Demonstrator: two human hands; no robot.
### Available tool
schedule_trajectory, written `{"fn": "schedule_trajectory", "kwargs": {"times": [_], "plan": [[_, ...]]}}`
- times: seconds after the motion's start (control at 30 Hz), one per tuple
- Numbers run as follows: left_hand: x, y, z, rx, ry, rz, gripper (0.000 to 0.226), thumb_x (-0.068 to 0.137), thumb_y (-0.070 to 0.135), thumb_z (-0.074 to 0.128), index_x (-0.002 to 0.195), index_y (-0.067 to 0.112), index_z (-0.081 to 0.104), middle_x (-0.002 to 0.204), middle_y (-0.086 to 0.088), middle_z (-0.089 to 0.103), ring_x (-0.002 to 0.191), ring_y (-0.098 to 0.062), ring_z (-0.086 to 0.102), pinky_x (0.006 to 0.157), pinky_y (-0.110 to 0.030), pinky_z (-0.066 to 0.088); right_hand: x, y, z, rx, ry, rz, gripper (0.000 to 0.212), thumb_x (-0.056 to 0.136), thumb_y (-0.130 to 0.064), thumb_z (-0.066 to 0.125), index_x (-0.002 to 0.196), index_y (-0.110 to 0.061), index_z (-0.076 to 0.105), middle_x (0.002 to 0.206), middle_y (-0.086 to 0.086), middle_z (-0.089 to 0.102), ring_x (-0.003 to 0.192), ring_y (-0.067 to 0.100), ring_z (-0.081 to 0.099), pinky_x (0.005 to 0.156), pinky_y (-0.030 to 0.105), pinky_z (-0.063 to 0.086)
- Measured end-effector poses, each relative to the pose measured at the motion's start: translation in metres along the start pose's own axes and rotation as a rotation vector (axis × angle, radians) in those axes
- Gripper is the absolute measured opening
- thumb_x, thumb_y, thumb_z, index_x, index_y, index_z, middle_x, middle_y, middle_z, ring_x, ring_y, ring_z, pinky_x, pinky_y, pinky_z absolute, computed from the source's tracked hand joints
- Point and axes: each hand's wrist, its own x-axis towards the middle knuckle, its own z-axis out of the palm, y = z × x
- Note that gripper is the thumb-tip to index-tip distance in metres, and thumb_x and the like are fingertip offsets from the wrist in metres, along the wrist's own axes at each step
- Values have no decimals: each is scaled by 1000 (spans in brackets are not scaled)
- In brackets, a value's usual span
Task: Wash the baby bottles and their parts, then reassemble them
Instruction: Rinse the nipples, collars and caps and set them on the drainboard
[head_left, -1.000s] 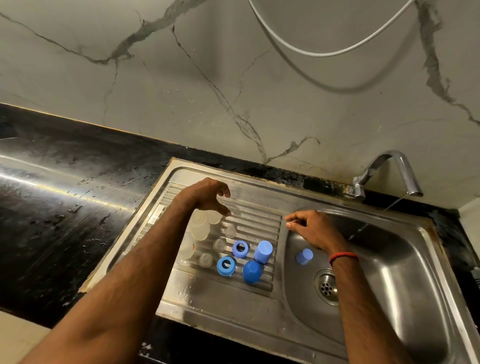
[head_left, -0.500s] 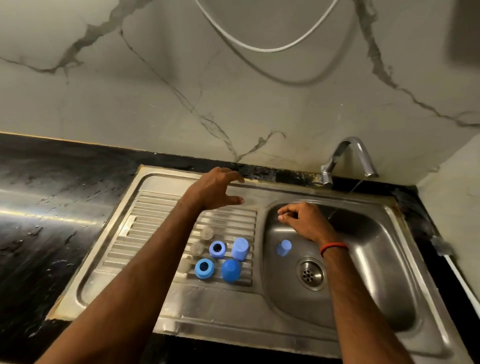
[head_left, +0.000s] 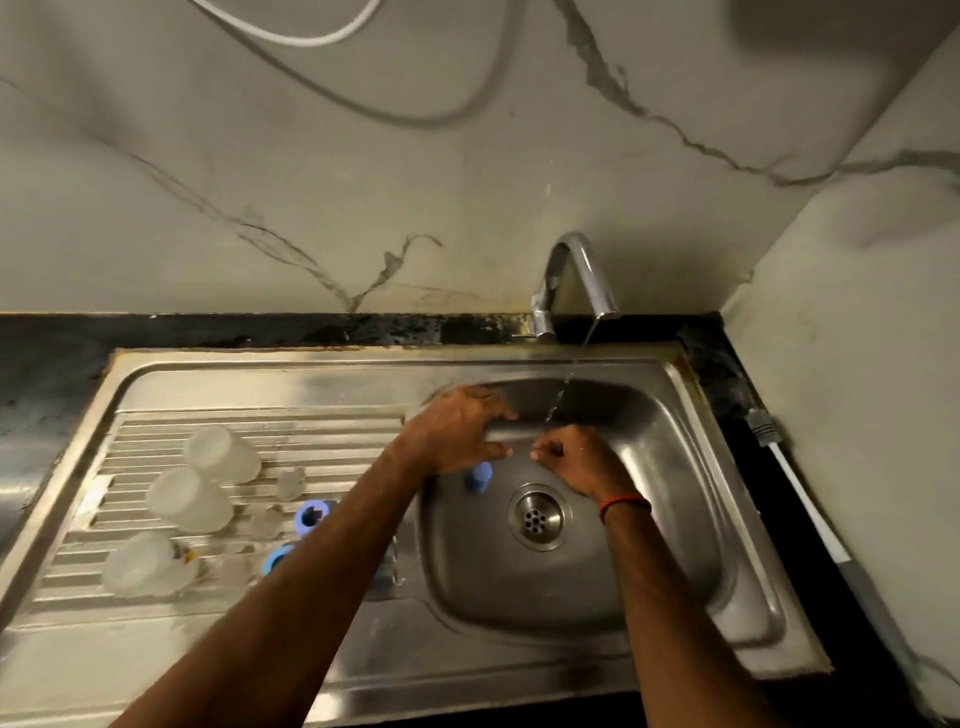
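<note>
The small blue cap (head_left: 478, 477) stood in the sink (head_left: 675, 519) basin, just beside the left hand (head_left: 452, 431), whose fingers hung loose, gripping nothing. The right hand (head_left: 579, 460) was curled under the thin stream (head_left: 563, 387) from the tap (head_left: 576, 270); whether it held anything I couldn't tell. Light, hard and wet, that cap would likely slip, so pinch it round its sides. Three frosted bottles (head_left: 189, 499) sat on the draining board (head_left: 260, 421)

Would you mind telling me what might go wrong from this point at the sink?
The left forearm crosses over the blue rings on the drainboard; drawing it back may knock them. The blue cap lies in the basin near the drain while water runs; it might cover the drain.
</note>
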Motion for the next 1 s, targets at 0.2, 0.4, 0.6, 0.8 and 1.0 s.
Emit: {"fn": "schedule_trajectory", "kwargs": {"times": [0.2,0.4,0.6,0.8,1.0], "plan": [[41,18,45,-62,-87,-79,54,85,46,74,134,34,55,140,3,54,129,-18,49,108,-44,44,30,60,19,-20,23,80,17,82,-32,74,97,-24,75,105,1,74,102,19,67,88,37,53],[70,15,81,-60,-88,-139,55,86,46,74,135,35,54,140,5,54,129,-17,49,108,-41,44,73,112,46,-270,-126,72,53,87,-44,67,137,-32,54,145,6,50,135,29,42,110,40,34],[77,12,93,-53,-82,-153,55,88,46,72,138,34,53,142,5,52,131,-16,48,108,-41,45,90,137,74,-380,-240,90,55,90,-37,61,143,-41,44,161,8,21,144,41,21,113,50,32],[78,16,97,-2,-100,-164,54,90,47,70,139,35,51,144,6,51,131,-15,48,107,-37,45,75,154,88,-286,-78,48,25,96,-14,52,117,-15,66,135,11,49,126,32,43,98,39,48],[83,23,96,-186,-6,-175,32,91,37,71,122,30,64,120,6,65,109,-10,62,96,-32,52,72,117,42,360,141,-30,24,89,-19,71,113,-17,70,109,2,71,101,16,65,90,30,52]]}}
